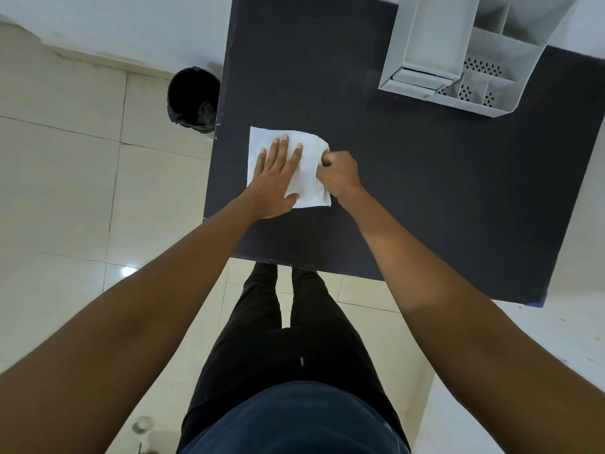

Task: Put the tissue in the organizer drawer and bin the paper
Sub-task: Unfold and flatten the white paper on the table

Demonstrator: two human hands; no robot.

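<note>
Fingers [284,149] of the left hand [274,181] lie spread and flat on a white tissue [309,178], palm down, pressing it against the dark bench [425,191]. Beside them, the right hand [339,173] is curled into a loose fist at the tissue's right edge, its fingers pinched on the crumpled far-right corner of the sheet. The tissue lies near the left side of the bench, roughly square, smooth on its left half and wrinkled toward the right where the right hand grips it. Whether a separate sheet of paper sits under or within it cannot be told.

At the far right corner of the bench stands a pale grey organizer [468,50], well apart from the tissue. It has a tall open compartment on its left, small drawer fronts at the near end, and several smaller compartments with perforated bottoms on its right.

On the tiled floor [65,165] just beside the bench's left edge stands a round black bin [193,98], lined with a dark bag, with something crumpled inside. Both bare forearms reach in from the bottom, above dark trousers.
</note>
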